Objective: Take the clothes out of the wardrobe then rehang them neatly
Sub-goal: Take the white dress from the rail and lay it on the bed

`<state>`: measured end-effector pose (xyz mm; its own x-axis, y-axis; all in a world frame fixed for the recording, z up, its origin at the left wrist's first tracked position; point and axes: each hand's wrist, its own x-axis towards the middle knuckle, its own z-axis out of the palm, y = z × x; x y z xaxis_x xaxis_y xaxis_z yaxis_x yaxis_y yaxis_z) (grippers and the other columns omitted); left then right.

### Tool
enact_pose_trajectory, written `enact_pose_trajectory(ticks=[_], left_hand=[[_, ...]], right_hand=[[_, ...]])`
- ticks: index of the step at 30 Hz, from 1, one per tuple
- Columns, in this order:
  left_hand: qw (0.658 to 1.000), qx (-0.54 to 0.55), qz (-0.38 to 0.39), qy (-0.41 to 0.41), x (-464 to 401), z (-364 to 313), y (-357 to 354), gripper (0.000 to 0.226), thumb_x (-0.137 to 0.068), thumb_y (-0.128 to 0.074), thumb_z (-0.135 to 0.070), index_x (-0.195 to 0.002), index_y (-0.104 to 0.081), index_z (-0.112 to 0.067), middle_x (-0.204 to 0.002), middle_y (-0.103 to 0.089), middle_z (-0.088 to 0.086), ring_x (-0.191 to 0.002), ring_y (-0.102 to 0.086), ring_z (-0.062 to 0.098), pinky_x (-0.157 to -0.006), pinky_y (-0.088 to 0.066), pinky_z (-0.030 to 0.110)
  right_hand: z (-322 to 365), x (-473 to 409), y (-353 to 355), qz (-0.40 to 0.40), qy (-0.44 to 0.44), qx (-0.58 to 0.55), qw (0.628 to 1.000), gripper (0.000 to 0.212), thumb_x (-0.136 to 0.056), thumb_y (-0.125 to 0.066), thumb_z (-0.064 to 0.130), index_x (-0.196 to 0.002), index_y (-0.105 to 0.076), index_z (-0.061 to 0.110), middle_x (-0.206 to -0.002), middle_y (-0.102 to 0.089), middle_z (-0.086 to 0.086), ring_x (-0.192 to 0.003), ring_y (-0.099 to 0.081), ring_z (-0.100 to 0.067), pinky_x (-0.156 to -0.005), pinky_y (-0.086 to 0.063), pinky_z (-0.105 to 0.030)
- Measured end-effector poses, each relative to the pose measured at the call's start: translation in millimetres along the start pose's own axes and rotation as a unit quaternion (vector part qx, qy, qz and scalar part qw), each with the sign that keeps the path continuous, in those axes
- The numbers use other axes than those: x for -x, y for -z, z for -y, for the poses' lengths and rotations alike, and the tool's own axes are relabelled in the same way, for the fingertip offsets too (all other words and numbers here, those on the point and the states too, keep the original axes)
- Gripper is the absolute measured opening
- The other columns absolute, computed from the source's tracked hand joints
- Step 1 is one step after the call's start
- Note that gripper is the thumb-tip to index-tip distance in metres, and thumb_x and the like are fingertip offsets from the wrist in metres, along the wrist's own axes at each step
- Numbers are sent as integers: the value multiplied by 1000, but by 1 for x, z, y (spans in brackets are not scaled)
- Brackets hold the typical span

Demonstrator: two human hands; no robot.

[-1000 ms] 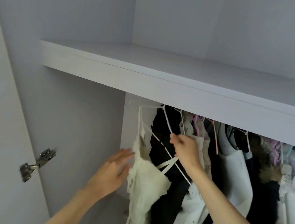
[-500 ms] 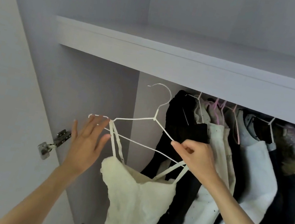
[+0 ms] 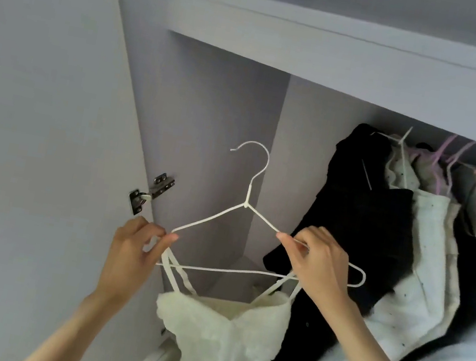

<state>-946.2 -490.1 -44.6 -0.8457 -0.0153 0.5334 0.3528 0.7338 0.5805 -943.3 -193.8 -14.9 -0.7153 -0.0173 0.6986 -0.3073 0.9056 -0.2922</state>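
A white wire hanger (image 3: 246,204) carries a cream strappy top (image 3: 222,336), held in front of the wardrobe and off the rail. My left hand (image 3: 131,254) pinches the hanger's left end where the top's straps loop over it. My right hand (image 3: 317,264) grips the hanger's right arm near the other straps. Further right, a black garment (image 3: 360,221) and white clothes (image 3: 419,260) hang on hangers under the shelf.
The wardrobe shelf (image 3: 347,56) runs across above the clothes. The open door (image 3: 30,143) stands at the left with a metal hinge (image 3: 150,193). Pink and white hanger hooks (image 3: 454,155) crowd the rail at the upper right.
The hanger with the cream top has come off the rail and moved out and left. My left hand went from open beside it to pinching its left end.
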Motion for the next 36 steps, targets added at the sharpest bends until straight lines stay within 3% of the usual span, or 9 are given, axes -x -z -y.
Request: enact_pose_trajectory(ticks=[3, 7, 13, 17, 24, 30, 36], left_hand=[[996, -60, -54, 25, 21, -3, 16, 35, -85, -57, -40, -68, -64, -10, -66, -48, -7, -61, -44, 18, -65, -36, 30], [980, -92, -113, 135, 60, -15, 37, 42, -83, -49, -48, -67, -63, -12, -67, -47, -8, -67, -42, 14, -70, -37, 36], [943, -138, -197, 228, 138, -38, 67, 45, -83, -46, -52, -64, -60, -14, -65, -42, -10, -64, -39, 14, -69, -25, 27], [906, -173, -271, 277, 189, -43, 115, 41, -82, -48, -51, -62, -58, -16, -64, -42, -8, -63, -41, 15, -70, -25, 26], [807, -271, -401, 338, 289, -61, 220, 41, -82, -52, -46, -62, -62, -12, -62, -48, -2, -58, -46, 20, -67, -37, 36], [693, -336, -456, 445, 409, -83, 281, 34, -80, -49, -49, -62, -53, -21, -67, -52, -6, -63, -48, 17, -73, -24, 26], [585, -399, -507, 491, 510, -122, 328, 34, -80, -49, -52, -61, -48, -24, -65, -50, -9, -64, -47, 13, -74, -21, 24]], right_hand=[[13, -7, -14, -10, 35, -9, 999, 49, -86, -43, 58, -55, -32, 22, -50, -39, 9, -48, -36, -12, -46, -26, -18], [35, -9, -26, 2, 72, -45, 996, 44, -81, -52, 53, -58, -29, 24, -55, -32, 11, -54, -33, -16, -57, -38, -30], [75, 7, -34, 38, 150, -125, 980, 48, -83, -49, 57, -54, -38, 20, -54, -38, 9, -54, -42, -19, -62, -28, -34], [142, 15, -43, 56, 219, -186, 956, 49, -84, -52, 55, -54, -43, 17, -52, -44, 4, -54, -45, -21, -62, -28, -34], [297, 56, -31, 60, 310, -332, 889, 48, -84, -49, 54, -56, -49, 15, -54, -49, 2, -57, -40, -15, -64, -20, -26], [420, 146, -14, 108, 366, -428, 819, 50, -82, -54, 53, -51, -43, 15, -50, -45, 4, -53, -45, -20, -65, -25, -29], [519, 237, 20, 149, 415, -518, 733, 49, -83, -53, 53, -52, -41, 18, -52, -42, 7, -54, -43, -19, -65, -25, -28]])
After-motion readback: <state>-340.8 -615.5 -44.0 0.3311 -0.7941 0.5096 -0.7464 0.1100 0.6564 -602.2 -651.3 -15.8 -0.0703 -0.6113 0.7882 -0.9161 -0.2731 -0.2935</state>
